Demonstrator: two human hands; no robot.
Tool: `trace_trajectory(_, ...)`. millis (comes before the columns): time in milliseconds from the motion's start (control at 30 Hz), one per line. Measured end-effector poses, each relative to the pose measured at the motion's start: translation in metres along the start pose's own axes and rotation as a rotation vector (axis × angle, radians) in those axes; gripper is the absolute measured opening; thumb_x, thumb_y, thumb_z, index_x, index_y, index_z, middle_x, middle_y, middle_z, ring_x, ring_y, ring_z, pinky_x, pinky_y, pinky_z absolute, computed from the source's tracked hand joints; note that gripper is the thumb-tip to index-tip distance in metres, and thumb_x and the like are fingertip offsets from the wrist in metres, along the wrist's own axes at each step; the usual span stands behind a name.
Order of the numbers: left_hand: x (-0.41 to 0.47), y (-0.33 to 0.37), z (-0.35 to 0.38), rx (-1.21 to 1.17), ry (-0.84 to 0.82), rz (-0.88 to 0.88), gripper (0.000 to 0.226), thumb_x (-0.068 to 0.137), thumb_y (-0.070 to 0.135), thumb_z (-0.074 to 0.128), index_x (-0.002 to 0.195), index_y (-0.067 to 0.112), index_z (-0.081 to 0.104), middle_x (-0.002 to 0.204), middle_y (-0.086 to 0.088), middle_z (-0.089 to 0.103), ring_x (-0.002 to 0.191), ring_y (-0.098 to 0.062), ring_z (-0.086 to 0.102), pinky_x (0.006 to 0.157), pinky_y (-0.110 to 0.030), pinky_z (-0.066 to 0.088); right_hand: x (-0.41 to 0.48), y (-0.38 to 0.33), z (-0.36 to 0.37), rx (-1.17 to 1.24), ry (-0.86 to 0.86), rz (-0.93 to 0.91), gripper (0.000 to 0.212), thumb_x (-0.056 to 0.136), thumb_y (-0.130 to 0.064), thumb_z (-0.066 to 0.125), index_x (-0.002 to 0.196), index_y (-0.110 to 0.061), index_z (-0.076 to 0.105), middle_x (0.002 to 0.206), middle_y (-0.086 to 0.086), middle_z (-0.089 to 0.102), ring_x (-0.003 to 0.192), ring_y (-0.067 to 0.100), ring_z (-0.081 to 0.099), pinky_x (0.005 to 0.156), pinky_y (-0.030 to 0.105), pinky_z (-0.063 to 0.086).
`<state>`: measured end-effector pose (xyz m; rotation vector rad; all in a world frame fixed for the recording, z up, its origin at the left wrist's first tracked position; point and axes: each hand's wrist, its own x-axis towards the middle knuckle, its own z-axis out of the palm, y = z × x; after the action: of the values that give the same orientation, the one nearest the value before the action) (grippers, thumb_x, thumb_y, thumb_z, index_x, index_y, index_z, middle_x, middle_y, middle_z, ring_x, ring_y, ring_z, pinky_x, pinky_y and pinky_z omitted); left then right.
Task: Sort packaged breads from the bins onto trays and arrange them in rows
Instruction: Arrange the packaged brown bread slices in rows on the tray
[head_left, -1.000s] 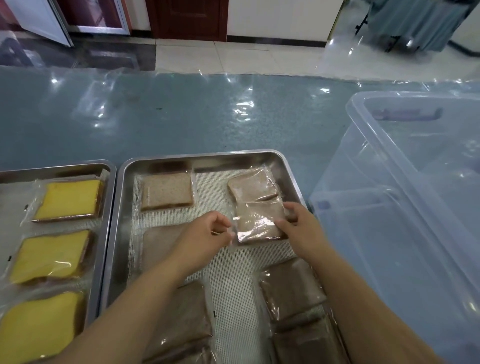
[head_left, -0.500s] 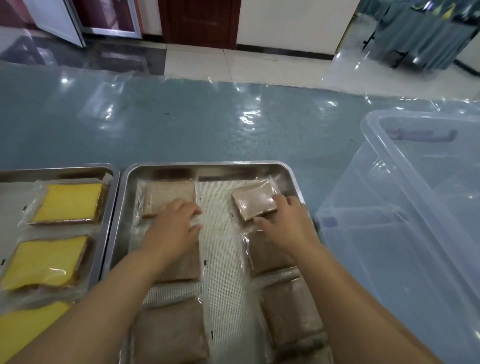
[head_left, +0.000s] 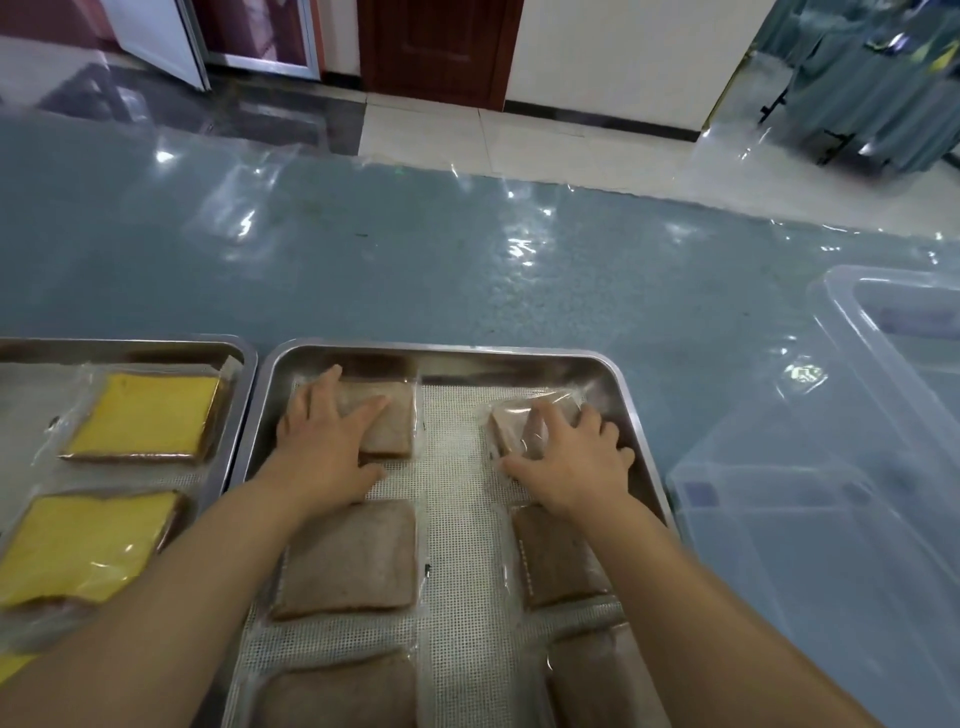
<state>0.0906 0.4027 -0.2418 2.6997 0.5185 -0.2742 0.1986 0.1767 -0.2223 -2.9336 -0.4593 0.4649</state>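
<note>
A steel tray (head_left: 447, 352) sits on the blue-grey desk (head_left: 467, 249), lined with a white mesh mat (head_left: 452, 519). Wrapped brown breads lie on it in two columns of three. The left hand (head_left: 324, 447) lies flat on the far-left bread (head_left: 392, 426), its fingers (head_left: 363, 410) straight and released, pressing on the wrapper rather than gripping it. The right hand (head_left: 571, 462) rests on the far-right bread (head_left: 511, 423), fingers spread and lightly bent on top of the pack, the thumb along its near edge; they are not closed round it. That pack sits a little skewed, close to the tray's right wall.

Nearer the person, the middle-left bread (head_left: 353, 558) and middle-right bread (head_left: 556, 556) lie flat, then the near-left bread (head_left: 337, 693) and near-right bread (head_left: 592, 675), both partly cut off by the frame's edge.

A second tray (head_left: 156, 344) stands just beside the first, on its left, holding wrapped yellow breads (head_left: 150, 415) in a column. To the right of the brown breads' tray stands a clear plastic bin (head_left: 831, 519).
</note>
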Motion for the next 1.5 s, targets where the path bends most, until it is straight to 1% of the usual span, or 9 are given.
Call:
trace_trajectory(100,0.004,-0.004,-0.004,-0.045,0.011,0.002,0.088,0.078,0.049,0.068,0.148,0.036,0.015,0.156,0.000,-0.013,0.142,-0.030,-0.017,0.114,-0.054,0.006,0.002,0.000,0.000,0.070,0.061,0.041,0.053,0.073,-0.063,0.057,0.118,-0.038,0.045,0.146,0.008,0.030,0.128,0.033,0.032,0.102,0.053,0.028)
trace_trajectory(233,0.009,-0.006,-0.006,-0.043,-0.019,0.028,0.094,0.075,0.047,0.072,0.148,0.035,0.014,0.157,0.001,-0.006,0.142,-0.026,-0.015,0.114,-0.052,0.007,0.011,-0.001,0.003,0.071,0.112,0.098,0.057,0.074,-0.068,0.055,0.121,-0.036,0.045,0.152,0.013,0.024,0.134,0.037,0.029,0.106,0.057,0.023)
trace_trajectory(367,0.013,-0.007,-0.007,-0.116,0.007,0.018,0.090,0.071,0.043,0.077,0.143,0.035,0.024,0.150,0.001,0.012,0.140,-0.023,-0.003,0.114,-0.049,0.015,0.019,-0.006,0.008,0.045,0.099,0.144,0.061,0.076,-0.070,0.052,0.122,-0.031,0.046,0.147,0.016,0.026,0.130,0.037,0.030,0.102,0.054,0.027)
trace_trajectory(500,0.016,-0.009,-0.009,-0.153,0.030,0.024,0.087,0.069,0.041,0.079,0.141,0.036,0.029,0.143,0.002,0.019,0.136,-0.022,0.004,0.113,-0.046,0.019,0.020,-0.007,0.012,0.024,0.096,0.141,0.063,0.078,-0.070,0.048,0.128,-0.031,0.042,0.153,0.018,0.018,0.133,0.038,0.026,0.103,0.055,0.025)
trace_trajectory(833,0.017,-0.011,-0.012,-0.122,0.012,0.033,0.086,0.076,0.038,0.074,0.146,0.030,0.026,0.152,0.002,0.009,0.140,-0.020,-0.005,0.115,-0.046,0.014,0.016,-0.006,0.013,0.041,0.052,0.140,0.062,0.080,-0.070,0.046,0.129,-0.033,0.039,0.158,0.018,0.003,0.139,0.041,0.015,0.108,0.057,0.018)
trace_trajectory(1000,0.012,-0.013,-0.007,-0.084,0.013,0.037,0.085,0.080,0.043,0.069,0.149,0.031,0.020,0.157,0.002,-0.003,0.143,-0.021,-0.012,0.116,-0.045,0.006,0.010,-0.005,0.015,0.045,0.043,0.092,0.081,0.084,-0.074,0.038,0.149,-0.030,0.018,0.158,0.012,-0.019,0.145,0.037,-0.007,0.113,0.057,0.009)
trace_trajectory(1167,-0.001,-0.006,-0.005,-0.075,0.063,0.023,0.079,0.083,0.047,0.064,0.148,0.030,0.023,0.158,-0.001,-0.003,0.144,-0.025,-0.013,0.116,-0.045,0.001,-0.010,-0.001,0.015,0.074,0.103,0.067,0.084,0.084,-0.072,0.043,0.150,-0.027,0.017,0.159,0.011,-0.009,0.145,0.035,-0.004,0.115,0.054,0.008)
trace_trajectory(1333,-0.046,0.014,0.004,-0.239,0.157,-0.058,0.068,0.083,0.049,0.062,0.142,0.031,0.034,0.151,0.004,0.014,0.141,-0.023,0.006,0.114,-0.047,0.018,-0.049,0.014,0.021,0.149,0.189,-0.035,0.071,0.085,-0.061,0.053,0.144,-0.028,0.030,0.157,0.004,0.009,0.143,0.029,0.009,0.116,0.051,0.019)
trace_trajectory(1500,-0.091,0.032,0.029,-0.098,0.094,-0.195,0.074,0.080,0.068,0.048,0.143,0.037,0.025,0.153,-0.002,0.011,0.137,-0.031,0.004,0.111,-0.053,0.012,-0.084,0.026,0.031,0.128,0.103,0.049,0.081,0.080,-0.072,0.049,0.145,-0.030,0.025,0.156,0.006,0.007,0.141,0.032,0.011,0.111,0.052,0.022)
